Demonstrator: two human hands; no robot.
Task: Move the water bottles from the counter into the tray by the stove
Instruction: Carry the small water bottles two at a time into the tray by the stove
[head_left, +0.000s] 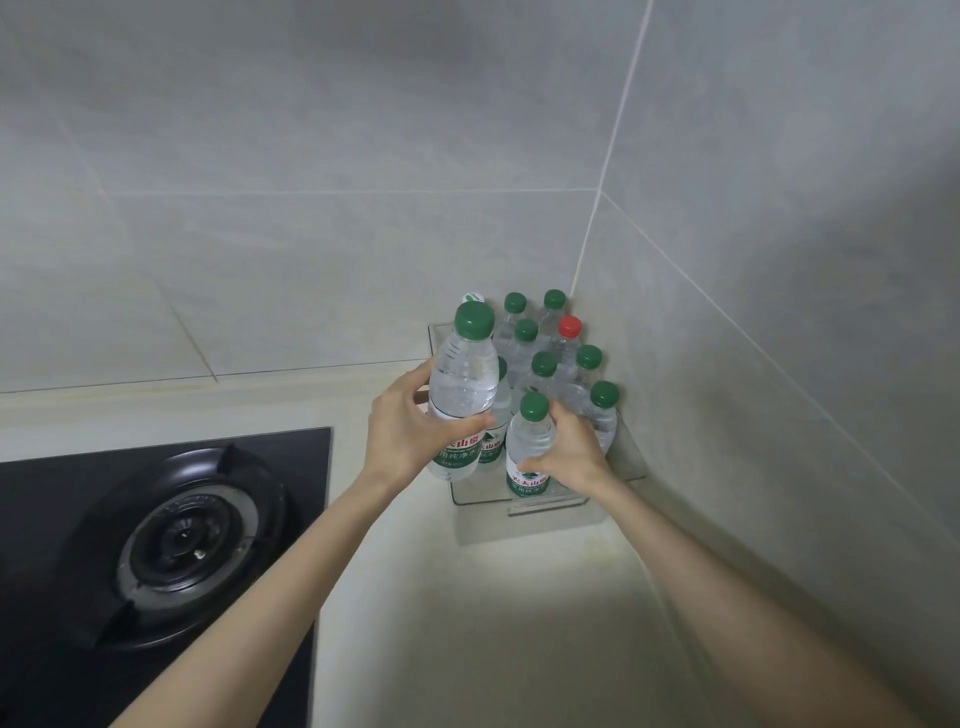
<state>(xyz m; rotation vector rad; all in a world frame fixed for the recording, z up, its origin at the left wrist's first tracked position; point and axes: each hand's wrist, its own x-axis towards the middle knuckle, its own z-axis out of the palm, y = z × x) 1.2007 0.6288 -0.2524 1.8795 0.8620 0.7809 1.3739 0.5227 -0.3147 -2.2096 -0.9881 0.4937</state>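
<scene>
Left fingers (415, 376) wrap one bottle (464, 374), right fingers (563, 415) another (530, 441).

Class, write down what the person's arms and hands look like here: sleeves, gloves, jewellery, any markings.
The left forearm and right forearm are bare to the frame's edge; no sleeve shows. The left hand and right hand wear no gloves. No ring, watch, bracelet or marking is visible on either.
</scene>
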